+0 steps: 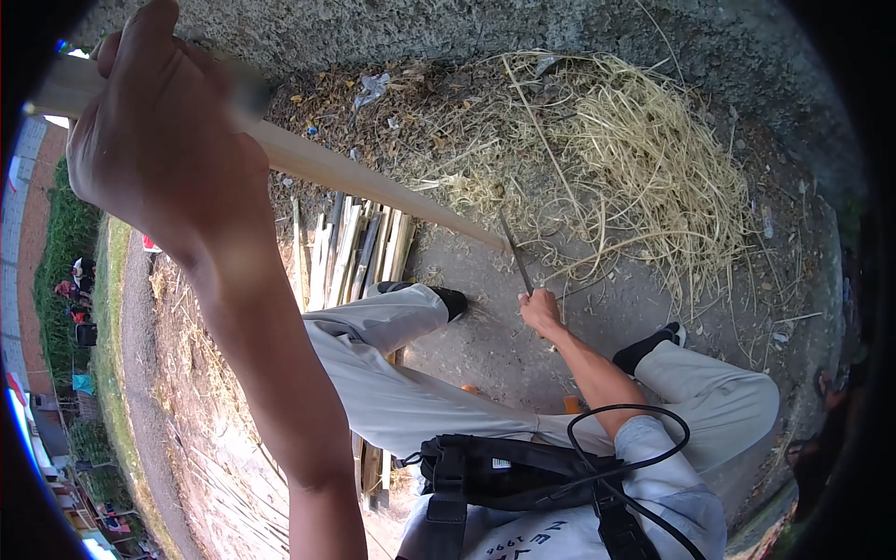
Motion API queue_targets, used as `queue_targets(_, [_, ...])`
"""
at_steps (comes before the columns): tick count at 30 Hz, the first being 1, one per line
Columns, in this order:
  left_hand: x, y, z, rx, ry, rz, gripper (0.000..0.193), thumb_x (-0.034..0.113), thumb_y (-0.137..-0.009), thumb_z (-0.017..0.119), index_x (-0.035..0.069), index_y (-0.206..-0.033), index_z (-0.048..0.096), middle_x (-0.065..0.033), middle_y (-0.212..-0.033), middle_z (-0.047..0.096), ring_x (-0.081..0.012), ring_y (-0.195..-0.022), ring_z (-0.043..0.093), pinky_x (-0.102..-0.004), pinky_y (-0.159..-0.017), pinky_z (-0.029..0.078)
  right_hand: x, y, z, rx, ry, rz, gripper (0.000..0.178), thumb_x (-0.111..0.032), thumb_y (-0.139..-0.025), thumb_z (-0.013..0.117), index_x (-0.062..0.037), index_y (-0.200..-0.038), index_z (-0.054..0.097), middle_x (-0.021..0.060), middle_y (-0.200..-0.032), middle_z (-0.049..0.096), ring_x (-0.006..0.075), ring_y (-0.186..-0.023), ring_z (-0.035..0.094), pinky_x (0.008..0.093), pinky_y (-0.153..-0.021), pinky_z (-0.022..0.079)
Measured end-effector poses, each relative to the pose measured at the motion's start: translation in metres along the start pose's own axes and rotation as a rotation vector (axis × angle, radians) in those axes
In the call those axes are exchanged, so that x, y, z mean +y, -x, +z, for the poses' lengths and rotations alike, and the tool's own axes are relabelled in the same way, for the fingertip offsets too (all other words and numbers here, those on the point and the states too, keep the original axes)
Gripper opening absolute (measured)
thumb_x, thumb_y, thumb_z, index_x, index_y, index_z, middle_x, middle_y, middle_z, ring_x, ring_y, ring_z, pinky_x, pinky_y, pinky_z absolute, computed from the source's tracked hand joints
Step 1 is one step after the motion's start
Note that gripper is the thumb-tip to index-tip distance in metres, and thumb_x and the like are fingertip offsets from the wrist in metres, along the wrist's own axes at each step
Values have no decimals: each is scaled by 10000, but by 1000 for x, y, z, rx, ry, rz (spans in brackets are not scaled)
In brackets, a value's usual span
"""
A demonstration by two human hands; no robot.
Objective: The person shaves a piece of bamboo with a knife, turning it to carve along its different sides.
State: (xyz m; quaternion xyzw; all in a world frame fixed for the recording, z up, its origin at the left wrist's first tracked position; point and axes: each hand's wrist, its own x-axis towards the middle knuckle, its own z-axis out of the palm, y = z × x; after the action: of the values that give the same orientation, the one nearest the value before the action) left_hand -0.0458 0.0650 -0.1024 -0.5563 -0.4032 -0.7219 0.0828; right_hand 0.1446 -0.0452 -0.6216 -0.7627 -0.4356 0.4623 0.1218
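Note:
My left hand (168,149), raised large at the upper left, is closed around a long pale strip of what looks like split bamboo (373,185). The strip slants down to the right, and its far end lies by the blade of a knife (516,252). My right hand (540,312) is wrapped around the knife's handle, low between my spread legs. The dark narrow blade points up and away, touching or very near the strip's end; I cannot tell which. My left fingertips are partly out of sight behind the hand.
A big heap of pale shavings (653,177) lies at the right, before a rough grey wall (420,37). Several split slats (350,247) are stacked beside my left leg. Dry leaves and litter cover the ground along the wall. A black cable (686,425) loops over my right upper arm.

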Motion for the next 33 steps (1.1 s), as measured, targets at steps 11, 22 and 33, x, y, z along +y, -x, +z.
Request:
queue_targets(11, [19,11,10,101,112,-228,101,25,-866,686,-8,-777,650,-40,-589,548,-76,-485,491,-233,-463,386,30,-2,23,69,51,11,273,-230,-919,654,36,-945,710,270,-990,704,410,-987,687,481,-814,540])
queue_targets(22, [32,18,14,110,67,-224,125,19,-851,677,13,-738,624,-15,-533,489,-76,-469,444,-243,-472,350,24,-2,25,42,22,-18,266,-210,-912,652,48,-948,705,265,-961,711,411,-970,691,481,-817,546])
queue_targets(33, [30,15,16,-58,-43,-11,191,71,-837,676,31,-734,520,2,-575,512,-49,-493,476,-215,-476,375,12,16,-10,12,123,31,292,-219,-941,606,58,-948,699,249,-905,716,374,-849,721,455,-711,571])
